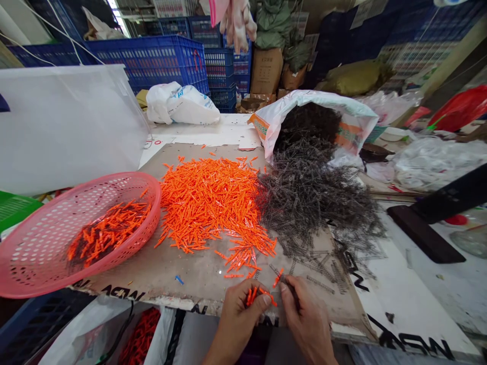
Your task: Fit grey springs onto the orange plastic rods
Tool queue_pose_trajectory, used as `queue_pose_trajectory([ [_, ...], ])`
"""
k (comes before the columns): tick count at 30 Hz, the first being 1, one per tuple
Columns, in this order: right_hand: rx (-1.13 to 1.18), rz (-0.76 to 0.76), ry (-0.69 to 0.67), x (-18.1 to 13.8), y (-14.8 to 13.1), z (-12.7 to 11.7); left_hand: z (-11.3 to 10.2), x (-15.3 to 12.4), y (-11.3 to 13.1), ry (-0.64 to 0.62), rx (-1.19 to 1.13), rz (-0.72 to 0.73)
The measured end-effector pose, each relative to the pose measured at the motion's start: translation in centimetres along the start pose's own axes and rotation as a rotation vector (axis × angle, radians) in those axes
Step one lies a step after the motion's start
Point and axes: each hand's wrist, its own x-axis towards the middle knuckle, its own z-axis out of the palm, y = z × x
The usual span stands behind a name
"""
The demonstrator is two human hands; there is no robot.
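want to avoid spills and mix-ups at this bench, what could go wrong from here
The heap of small, slim orange plastic pieces meets the heap of dark, fine coiled strips, so the two might mix.

The left hand holds several orange pieces at once near the table's front edge; one could slip off.

The round pink perforated plastic basket seems to reach past that edge, so a knock might spill its contents.

In front of you, at the back, you can see blue crates (152, 58), and to the right of them a brown cardboard box (267, 71). Pale gloves (239, 28) hang above. Nearer to you lies a white bag (184, 105) with blue print. On your right, there are clear plastic bags (441, 163) and an olive sack (353, 79).
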Motion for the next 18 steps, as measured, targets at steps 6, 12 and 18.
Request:
queue_pose_trajectory([
  [6,0.042,0.091,0.071,-0.19,-0.06,0.18,-0.05,0.12,-0.33,0.017,0.002,-0.002],
  [12,0.049,0.055,0.061,0.11,0.31,0.38,-0.09,0.14,-0.69,0.021,-0.001,0.006],
  [18,0.052,0.057,0.055,0.42,-0.39,0.25,0.12,0.05,-0.46,0.045,0.076,0.078],
])
